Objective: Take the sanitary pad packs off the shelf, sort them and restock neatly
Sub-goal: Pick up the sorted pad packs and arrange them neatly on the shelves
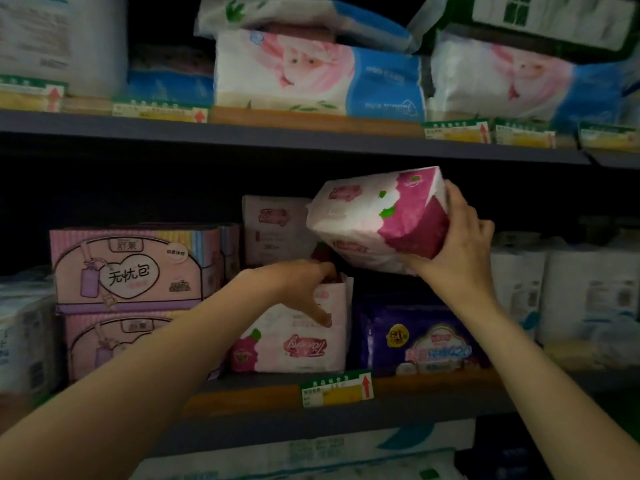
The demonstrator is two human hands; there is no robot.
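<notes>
On the middle shelf [346,415], a pink-and-white pad pack [377,220] is held tilted in the air by the right hand [460,244], fingers wrapped around its magenta end. The left hand [304,289] pinches a standing pack [294,337] below. Gripped only by one end, the tilted pack could slip.

The middle shelf [433,386] has a wooden-edged front with a green-and-yellow price tag [336,389]. On it, left to right: 2 stacked pink boxes [128,268], a white-and-magenta pad pack [294,344] lying flat, a purple pad pack [426,341] just beside it, then white wrapped rolls [571,289].
</notes>
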